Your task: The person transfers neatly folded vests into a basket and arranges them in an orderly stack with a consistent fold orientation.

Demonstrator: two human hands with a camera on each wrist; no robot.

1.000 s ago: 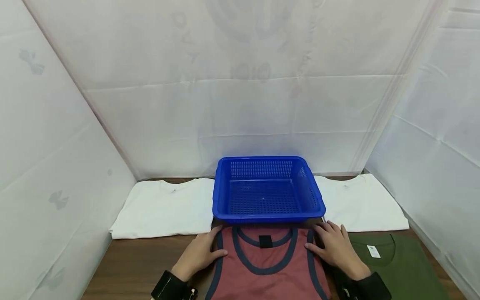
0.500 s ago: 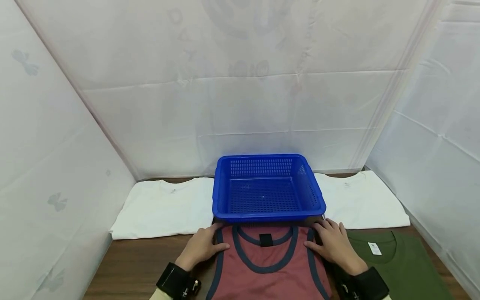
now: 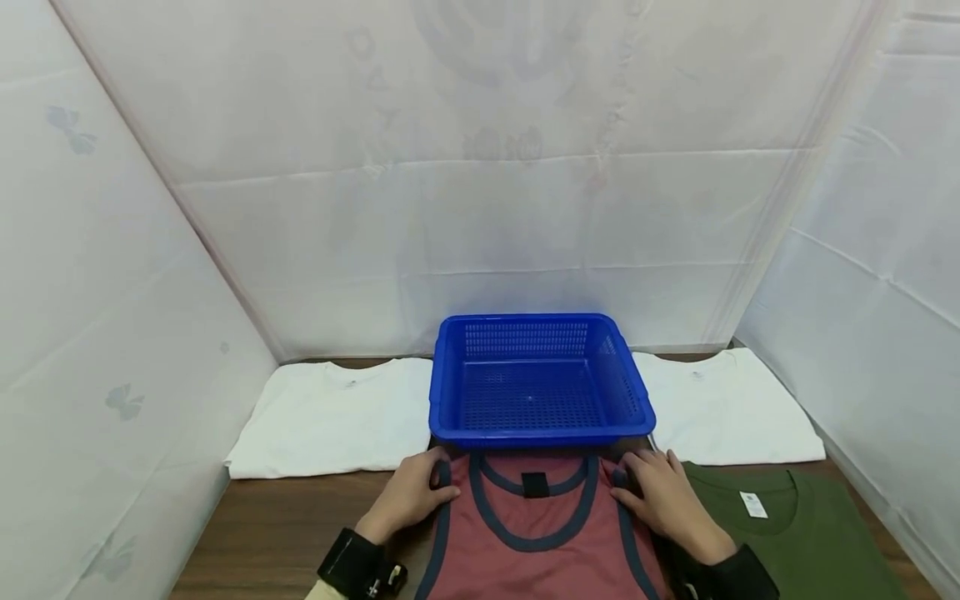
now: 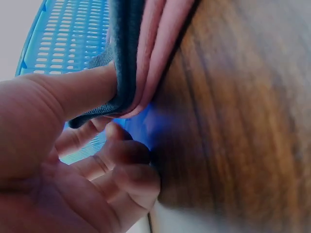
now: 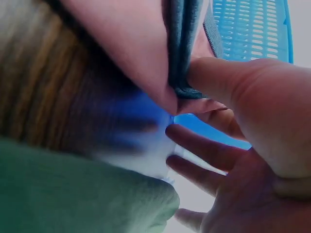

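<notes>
The left hand [image 3: 408,498] now pinches the left shoulder strap of the red tank top [image 3: 534,533]: in the left wrist view its thumb [image 4: 73,92] lies on top of the dark-trimmed strap while the other fingers curl beneath the folded layers. The right hand [image 3: 660,500] does the same on the right strap, thumb [image 5: 228,80] on top and fingers spread below the cloth. A second ago both hands lay flatter, their fingers resting beside the garment's shoulders; since then the fingertips have slid in under the straps and the thumbs have closed down. I judge this to be the change from smoothing the folded garment to taking hold of it, so the top seems ready to be lifted, though it lies on the bench [image 3: 285,533] as yet.

The tank top sits just in front of the blue basket [image 3: 450,392], its neckline touching the near rim. A white shirt [image 3: 330,417] lies left of the basket, another white shirt [image 3: 727,408] right of it, and a green shirt [image 3: 795,533] in front of that, by the right hand.
</notes>
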